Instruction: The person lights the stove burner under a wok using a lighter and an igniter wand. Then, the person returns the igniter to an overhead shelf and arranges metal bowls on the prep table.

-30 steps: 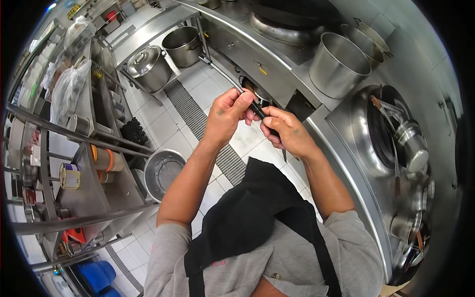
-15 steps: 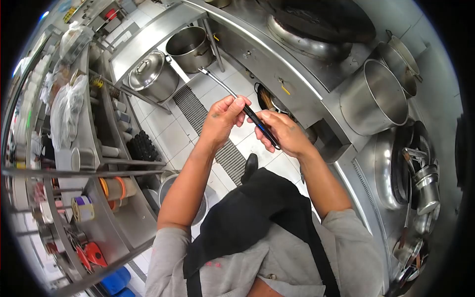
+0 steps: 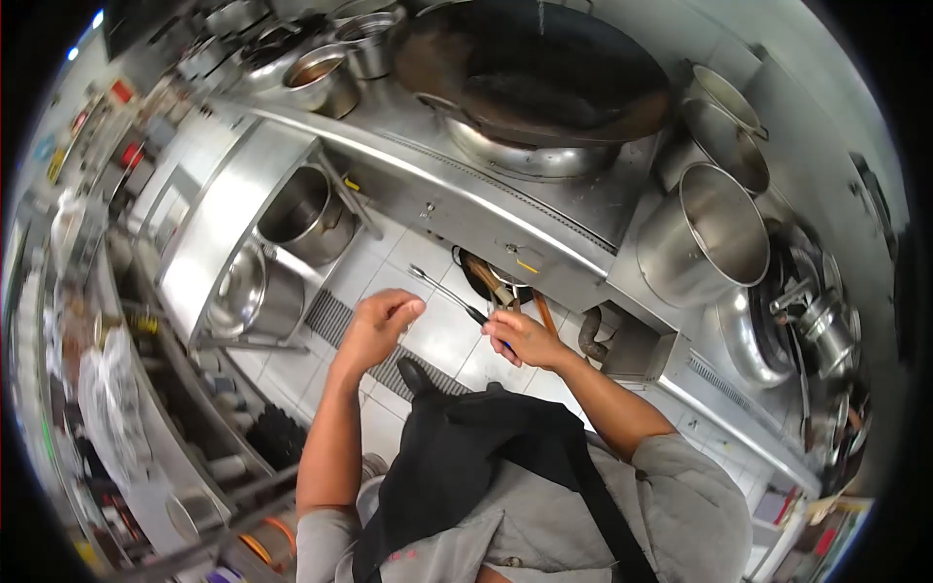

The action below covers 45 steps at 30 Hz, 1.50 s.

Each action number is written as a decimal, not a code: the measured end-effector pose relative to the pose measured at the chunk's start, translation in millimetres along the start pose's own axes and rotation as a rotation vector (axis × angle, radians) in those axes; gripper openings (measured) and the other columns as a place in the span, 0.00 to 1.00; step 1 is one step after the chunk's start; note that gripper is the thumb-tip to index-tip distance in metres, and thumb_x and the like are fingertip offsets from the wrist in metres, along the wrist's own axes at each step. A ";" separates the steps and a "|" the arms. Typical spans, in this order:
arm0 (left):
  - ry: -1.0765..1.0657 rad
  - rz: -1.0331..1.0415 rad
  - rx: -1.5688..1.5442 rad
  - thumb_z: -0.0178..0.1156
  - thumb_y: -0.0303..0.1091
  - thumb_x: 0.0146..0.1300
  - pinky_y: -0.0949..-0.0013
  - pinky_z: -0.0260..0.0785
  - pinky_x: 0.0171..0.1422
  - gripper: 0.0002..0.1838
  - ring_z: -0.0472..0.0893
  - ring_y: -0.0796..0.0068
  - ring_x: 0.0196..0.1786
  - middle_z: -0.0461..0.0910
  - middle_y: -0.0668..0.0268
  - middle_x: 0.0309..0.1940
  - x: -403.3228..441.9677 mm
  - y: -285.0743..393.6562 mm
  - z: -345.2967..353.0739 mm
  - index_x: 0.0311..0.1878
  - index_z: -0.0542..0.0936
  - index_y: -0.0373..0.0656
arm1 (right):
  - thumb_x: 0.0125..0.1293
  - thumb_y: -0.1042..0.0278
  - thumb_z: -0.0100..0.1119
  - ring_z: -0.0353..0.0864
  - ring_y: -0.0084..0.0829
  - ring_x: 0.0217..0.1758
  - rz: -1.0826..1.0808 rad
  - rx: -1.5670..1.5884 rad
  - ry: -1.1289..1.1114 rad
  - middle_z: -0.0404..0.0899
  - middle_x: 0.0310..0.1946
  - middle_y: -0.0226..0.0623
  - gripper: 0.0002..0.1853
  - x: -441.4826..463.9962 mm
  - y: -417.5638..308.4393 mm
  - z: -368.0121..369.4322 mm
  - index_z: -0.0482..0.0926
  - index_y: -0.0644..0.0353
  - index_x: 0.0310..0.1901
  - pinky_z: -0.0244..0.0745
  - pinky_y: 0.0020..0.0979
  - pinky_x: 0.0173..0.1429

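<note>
Rod point(image 3: 451, 293) stays pinched in the right hand point(image 3: 525, 340); left hand point(image 3: 385, 324) has released, loosely curled.

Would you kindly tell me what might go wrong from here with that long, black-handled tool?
Only the right hand grips the black-handled tool, so it might slip and drop onto the tiled floor.

The metal shaft sticks out well beyond the grip, so a careless swing could knock the left hand nearby.
</note>
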<state>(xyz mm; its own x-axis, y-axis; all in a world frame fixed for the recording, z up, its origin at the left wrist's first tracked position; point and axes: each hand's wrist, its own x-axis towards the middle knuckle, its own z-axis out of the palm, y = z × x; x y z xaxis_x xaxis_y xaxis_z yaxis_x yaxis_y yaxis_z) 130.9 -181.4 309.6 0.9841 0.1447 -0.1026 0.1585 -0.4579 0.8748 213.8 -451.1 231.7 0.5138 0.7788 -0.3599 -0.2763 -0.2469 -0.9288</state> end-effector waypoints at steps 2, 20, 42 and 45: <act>0.095 0.285 0.121 0.64 0.40 0.68 0.64 0.73 0.43 0.16 0.81 0.62 0.37 0.82 0.56 0.34 29.6 -0.5 -23.4 0.45 0.83 0.34 | 0.74 0.58 0.51 0.68 0.18 0.17 0.079 -0.021 0.085 0.73 0.24 0.28 0.13 10.3 30.4 -3.5 0.76 0.60 0.41 0.63 0.23 0.18; -0.105 1.214 0.622 0.60 0.38 0.67 0.54 0.69 0.59 0.19 0.78 0.55 0.49 0.79 0.57 0.45 311.1 67.0 -74.3 0.59 0.78 0.45 | 0.70 0.57 0.57 0.82 0.50 0.46 0.349 -0.895 0.718 0.81 0.38 0.50 0.15 108.1 164.8 -8.4 0.73 0.60 0.46 0.76 0.47 0.52; -0.095 -0.643 -0.677 0.59 0.40 0.72 0.73 0.70 0.33 0.11 0.76 0.79 0.28 0.77 0.68 0.29 273.9 -299.3 12.2 0.42 0.78 0.41 | 0.71 0.64 0.54 0.60 0.57 0.74 0.390 -1.091 0.606 0.51 0.73 0.67 0.16 186.7 166.2 -90.0 0.75 0.71 0.51 0.61 0.40 0.76; 0.092 -0.801 -0.825 0.59 0.38 0.71 0.70 0.72 0.37 0.10 0.77 0.75 0.30 0.78 0.65 0.32 296.7 -293.6 37.1 0.45 0.78 0.41 | 0.71 0.61 0.55 0.80 0.56 0.52 0.457 -0.969 0.559 0.76 0.53 0.60 0.16 173.4 139.6 -53.6 0.69 0.61 0.53 0.75 0.51 0.56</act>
<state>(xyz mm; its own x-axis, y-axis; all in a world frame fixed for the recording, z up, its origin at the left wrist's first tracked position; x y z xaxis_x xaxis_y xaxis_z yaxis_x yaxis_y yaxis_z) 379.3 -36.7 4.7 0.6098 0.2135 -0.7632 0.6015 0.5023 0.6212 307.9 -381.5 34.9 0.8741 0.2084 -0.4388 0.0760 -0.9508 -0.3002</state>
